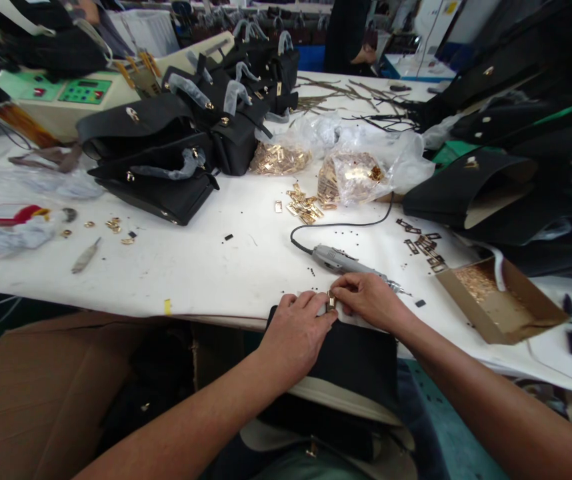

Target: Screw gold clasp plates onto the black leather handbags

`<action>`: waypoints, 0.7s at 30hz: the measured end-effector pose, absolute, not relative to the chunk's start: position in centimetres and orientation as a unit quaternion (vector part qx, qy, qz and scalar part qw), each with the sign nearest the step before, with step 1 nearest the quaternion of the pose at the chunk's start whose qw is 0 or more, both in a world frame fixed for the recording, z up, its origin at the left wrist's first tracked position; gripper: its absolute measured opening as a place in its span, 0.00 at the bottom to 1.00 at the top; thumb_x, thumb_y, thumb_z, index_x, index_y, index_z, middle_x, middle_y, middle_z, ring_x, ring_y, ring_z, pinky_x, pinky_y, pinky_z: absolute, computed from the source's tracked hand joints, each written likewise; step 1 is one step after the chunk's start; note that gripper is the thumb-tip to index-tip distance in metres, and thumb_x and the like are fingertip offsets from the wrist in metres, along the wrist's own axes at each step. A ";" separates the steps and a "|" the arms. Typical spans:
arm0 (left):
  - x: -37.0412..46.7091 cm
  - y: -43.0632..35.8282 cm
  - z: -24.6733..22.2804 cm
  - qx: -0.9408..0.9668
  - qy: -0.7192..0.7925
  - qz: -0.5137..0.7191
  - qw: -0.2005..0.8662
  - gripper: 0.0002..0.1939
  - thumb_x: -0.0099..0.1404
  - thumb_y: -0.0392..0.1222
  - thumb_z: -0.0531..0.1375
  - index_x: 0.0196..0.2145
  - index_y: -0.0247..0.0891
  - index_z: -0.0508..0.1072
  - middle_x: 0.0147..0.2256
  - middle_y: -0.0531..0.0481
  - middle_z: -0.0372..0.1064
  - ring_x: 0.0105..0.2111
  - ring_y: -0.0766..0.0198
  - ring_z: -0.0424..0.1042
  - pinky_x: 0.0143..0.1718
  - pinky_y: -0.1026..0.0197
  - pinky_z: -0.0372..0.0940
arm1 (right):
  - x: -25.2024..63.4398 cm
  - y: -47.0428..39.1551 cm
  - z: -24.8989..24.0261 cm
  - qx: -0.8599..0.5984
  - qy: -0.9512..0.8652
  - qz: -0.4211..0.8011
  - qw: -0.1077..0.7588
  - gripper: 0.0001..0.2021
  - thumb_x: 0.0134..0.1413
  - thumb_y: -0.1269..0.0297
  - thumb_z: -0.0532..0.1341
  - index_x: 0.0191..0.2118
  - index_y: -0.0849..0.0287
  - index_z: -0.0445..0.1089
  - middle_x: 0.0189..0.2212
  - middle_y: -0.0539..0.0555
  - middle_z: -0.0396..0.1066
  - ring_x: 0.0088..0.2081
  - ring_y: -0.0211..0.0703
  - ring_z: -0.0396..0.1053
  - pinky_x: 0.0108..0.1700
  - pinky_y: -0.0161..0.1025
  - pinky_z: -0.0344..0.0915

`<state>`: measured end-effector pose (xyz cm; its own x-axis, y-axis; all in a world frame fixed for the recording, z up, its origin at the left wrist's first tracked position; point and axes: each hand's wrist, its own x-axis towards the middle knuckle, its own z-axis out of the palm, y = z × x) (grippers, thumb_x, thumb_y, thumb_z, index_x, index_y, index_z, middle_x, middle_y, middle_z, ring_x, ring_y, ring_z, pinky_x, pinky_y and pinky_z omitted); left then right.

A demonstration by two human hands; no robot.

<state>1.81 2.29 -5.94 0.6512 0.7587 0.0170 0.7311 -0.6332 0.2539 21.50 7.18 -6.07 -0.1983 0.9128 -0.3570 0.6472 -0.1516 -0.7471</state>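
A black handbag [361,353] lies across my lap, its upper part against the table's front edge. On it sits a small gold metal clasp piece [331,302]. My right hand [363,298] pinches this piece between thumb and fingers. My left hand [300,328] lies over the bag, its fingers bent together with the tips beside the clasp piece; what is under them is hidden. Just beyond my hands rests a grey electric screwdriver [339,259] with a black cord, its tip pointing right. Several tiny black screws [312,272] are scattered near it.
Bags of gold fittings [349,177] and a loose gold pile [305,204] lie beyond the screwdriver. An open cardboard box [503,300] of small gold parts stands right. Black handbags [166,153] crowd the back left, more [471,187] the right. A co-worker's hand [365,55] shows far back.
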 end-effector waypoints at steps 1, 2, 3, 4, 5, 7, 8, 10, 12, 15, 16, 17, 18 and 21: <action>1.8 2.3 -5.9 0.901 0.414 0.062 0.112 0.14 0.75 0.40 0.54 0.55 0.48 0.73 0.59 0.48 0.66 0.56 0.53 0.64 0.49 0.47 0.60 | 21.6 7.1 -6.0 -0.617 -0.630 0.446 0.149 0.08 0.58 0.64 0.61 0.34 0.56 0.78 0.18 0.47 0.72 0.22 0.40 0.70 0.28 0.38 0.63; 1.8 2.3 -5.9 0.901 0.414 0.063 0.113 0.14 0.75 0.41 0.54 0.55 0.48 0.73 0.60 0.48 0.66 0.56 0.53 0.64 0.49 0.47 0.60 | 21.6 7.1 -6.0 -0.622 -0.628 0.444 0.149 0.08 0.58 0.65 0.60 0.35 0.56 0.78 0.18 0.46 0.72 0.22 0.40 0.70 0.28 0.37 0.63; 1.8 2.3 -6.0 0.901 0.413 0.065 0.115 0.14 0.75 0.41 0.53 0.55 0.48 0.73 0.60 0.49 0.66 0.56 0.53 0.64 0.50 0.46 0.60 | 21.6 7.1 -6.0 -0.627 -0.627 0.437 0.148 0.08 0.57 0.65 0.60 0.34 0.56 0.78 0.19 0.46 0.73 0.22 0.40 0.69 0.28 0.37 0.63; 1.8 2.4 -6.0 0.901 0.411 0.067 0.118 0.14 0.76 0.41 0.53 0.55 0.48 0.73 0.61 0.49 0.66 0.57 0.53 0.64 0.50 0.46 0.60 | 21.6 7.0 -6.1 -0.632 -0.629 0.428 0.147 0.07 0.57 0.65 0.61 0.34 0.56 0.78 0.19 0.47 0.73 0.22 0.39 0.69 0.28 0.37 0.62; 1.8 2.4 -6.0 0.902 0.409 0.067 0.123 0.14 0.76 0.41 0.53 0.55 0.48 0.72 0.61 0.50 0.65 0.57 0.53 0.64 0.50 0.46 0.60 | 21.6 7.0 -6.1 -0.636 -0.633 0.416 0.146 0.07 0.56 0.65 0.61 0.33 0.56 0.78 0.20 0.47 0.74 0.23 0.39 0.69 0.28 0.37 0.62; 1.7 2.5 -6.1 0.901 0.406 0.070 0.133 0.14 0.76 0.41 0.52 0.55 0.48 0.72 0.62 0.51 0.65 0.57 0.53 0.64 0.50 0.46 0.60 | 21.5 7.0 -6.2 -0.640 -0.644 0.393 0.147 0.07 0.55 0.66 0.62 0.31 0.57 0.78 0.22 0.48 0.75 0.23 0.39 0.69 0.28 0.37 0.61; 1.7 2.6 -6.1 0.901 0.405 0.070 0.138 0.14 0.76 0.41 0.53 0.55 0.48 0.72 0.62 0.51 0.65 0.57 0.53 0.64 0.50 0.45 0.60 | 21.5 7.0 -6.3 -0.641 -0.648 0.385 0.148 0.07 0.55 0.66 0.62 0.30 0.56 0.78 0.22 0.48 0.75 0.24 0.39 0.69 0.28 0.37 0.60; 1.6 2.6 -6.2 0.899 0.406 0.072 0.146 0.14 0.76 0.41 0.53 0.55 0.48 0.72 0.62 0.52 0.65 0.58 0.53 0.63 0.50 0.45 0.60 | 21.5 6.9 -6.3 -0.643 -0.650 0.378 0.147 0.07 0.55 0.66 0.62 0.29 0.56 0.78 0.22 0.47 0.75 0.24 0.39 0.69 0.28 0.37 0.59; 1.5 2.7 -6.3 0.898 0.407 0.077 0.151 0.14 0.75 0.41 0.54 0.55 0.48 0.72 0.62 0.51 0.65 0.58 0.52 0.64 0.50 0.45 0.60 | 21.6 6.8 -6.3 -0.646 -0.645 0.380 0.150 0.08 0.55 0.65 0.62 0.29 0.56 0.78 0.22 0.47 0.74 0.25 0.40 0.69 0.28 0.37 0.60; 1.5 2.7 -6.4 0.897 0.406 0.085 0.152 0.14 0.75 0.41 0.54 0.55 0.48 0.72 0.62 0.50 0.66 0.58 0.53 0.64 0.50 0.45 0.60 | 21.6 6.7 -6.5 -0.644 -0.641 0.384 0.165 0.08 0.55 0.65 0.62 0.29 0.56 0.78 0.24 0.48 0.76 0.26 0.41 0.71 0.30 0.37 0.62; 1.5 2.8 -6.4 0.897 0.406 0.086 0.153 0.14 0.75 0.41 0.54 0.55 0.48 0.72 0.62 0.50 0.66 0.58 0.53 0.64 0.51 0.45 0.60 | 21.6 6.7 -6.7 -0.641 -0.641 0.386 0.173 0.08 0.55 0.65 0.62 0.30 0.56 0.78 0.24 0.48 0.76 0.27 0.42 0.72 0.30 0.37 0.63; 1.5 2.8 -6.4 0.897 0.406 0.086 0.154 0.14 0.75 0.41 0.54 0.55 0.47 0.72 0.62 0.50 0.66 0.59 0.53 0.64 0.51 0.45 0.60 | 21.6 6.6 -6.8 -0.637 -0.641 0.387 0.181 0.08 0.56 0.65 0.62 0.30 0.56 0.78 0.25 0.48 0.77 0.27 0.43 0.73 0.31 0.38 0.63; 1.5 2.8 -6.4 0.896 0.406 0.086 0.155 0.14 0.75 0.41 0.54 0.55 0.47 0.72 0.62 0.49 0.66 0.59 0.52 0.64 0.51 0.44 0.60 | 21.6 6.6 -6.9 -0.635 -0.641 0.389 0.189 0.08 0.56 0.64 0.61 0.30 0.56 0.79 0.25 0.49 0.77 0.27 0.43 0.73 0.31 0.38 0.64; 1.5 2.8 -6.4 0.896 0.407 0.085 0.159 0.15 0.75 0.40 0.54 0.56 0.47 0.72 0.62 0.48 0.66 0.58 0.52 0.64 0.51 0.44 0.60 | 21.6 6.4 -7.3 -0.632 -0.638 0.389 0.203 0.09 0.57 0.63 0.61 0.31 0.56 0.79 0.26 0.50 0.77 0.28 0.44 0.74 0.31 0.38 0.65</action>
<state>1.50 2.79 -6.42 0.6548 0.7554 0.0230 0.7013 -0.6187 0.3542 21.63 6.42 -7.30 -0.1184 0.9652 -0.2330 0.6488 -0.1025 -0.7541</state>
